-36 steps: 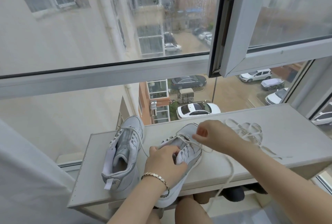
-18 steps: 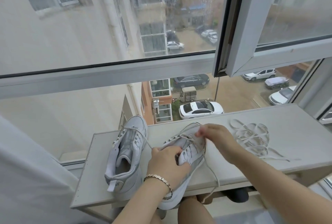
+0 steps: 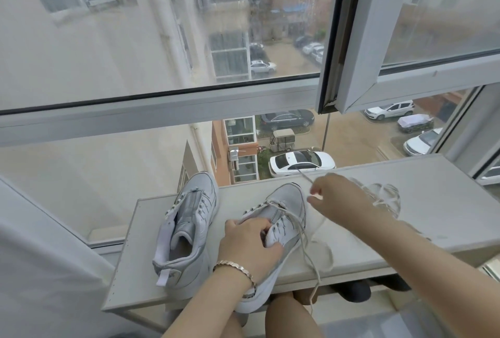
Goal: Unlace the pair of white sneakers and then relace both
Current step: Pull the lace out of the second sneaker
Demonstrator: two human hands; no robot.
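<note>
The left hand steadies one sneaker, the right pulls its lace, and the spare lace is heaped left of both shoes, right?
Not quite: the head view shows the spare lace heaped right of the held sneaker and its mate, beyond the right hand. The rest holds.

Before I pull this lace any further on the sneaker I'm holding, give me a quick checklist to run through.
1. Left hand grips the held sneaker at its opening: ok.
2. Right hand pinches the lace near its tip: ok.
3. Lace slack kept on the shelf: one strand hangs over the front edge: not ok.
4. Loose lace kept apart from the working one: it is partly hidden behind the right hand: cannot tell.
5. Other sneaker stands apart on the left, out of the pull's way: ok.
</note>
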